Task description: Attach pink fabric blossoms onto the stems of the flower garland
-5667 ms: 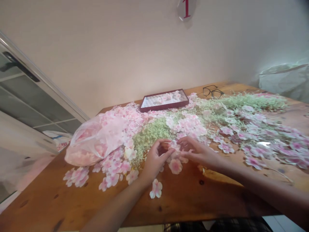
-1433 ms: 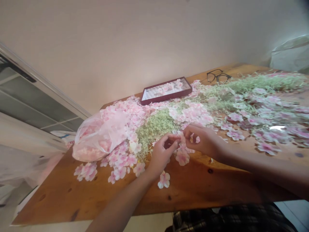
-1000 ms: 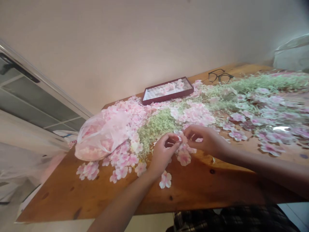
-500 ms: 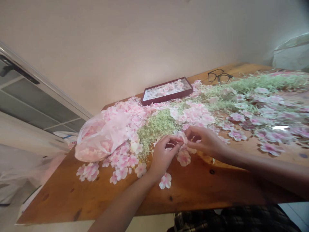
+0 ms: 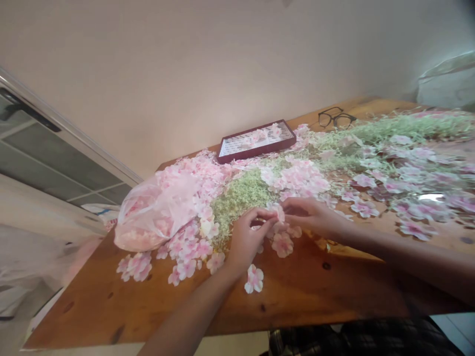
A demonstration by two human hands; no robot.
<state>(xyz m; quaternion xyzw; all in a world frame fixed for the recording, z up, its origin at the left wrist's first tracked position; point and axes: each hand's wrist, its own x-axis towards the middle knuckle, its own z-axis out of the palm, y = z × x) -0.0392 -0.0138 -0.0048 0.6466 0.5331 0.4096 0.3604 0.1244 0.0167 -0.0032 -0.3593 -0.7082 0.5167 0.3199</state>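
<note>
A pale pink artificial flower [image 5: 279, 212] is held up just above the near part of the table. Thumb and forefinger of my left hand [image 5: 245, 238] pinch its left side. My right hand [image 5: 311, 216] reaches in from the right, fingertips closed together against the flower's other side; whatever they grip there is too small to make out. Below the hands lie a loose pink blossom [image 5: 282, 244] and a white-and-pink one [image 5: 254, 279]. Behind my left hand is a heap of small light-green pieces [image 5: 243, 193].
A clear plastic bag [image 5: 148, 217] of pink blossoms lies at left. A dark red shallow box [image 5: 256, 152] holding a few blossoms stands by the wall. Eyeglasses [image 5: 336, 118] lie at the back. Green stems [image 5: 404, 126] and scattered flowers [image 5: 417, 228] cover the right side of the wooden table [image 5: 185, 309].
My right hand's fingers have straightened and drawn in closer together beside the flower. My left hand keeps its pinch, shifted very slightly left.
</note>
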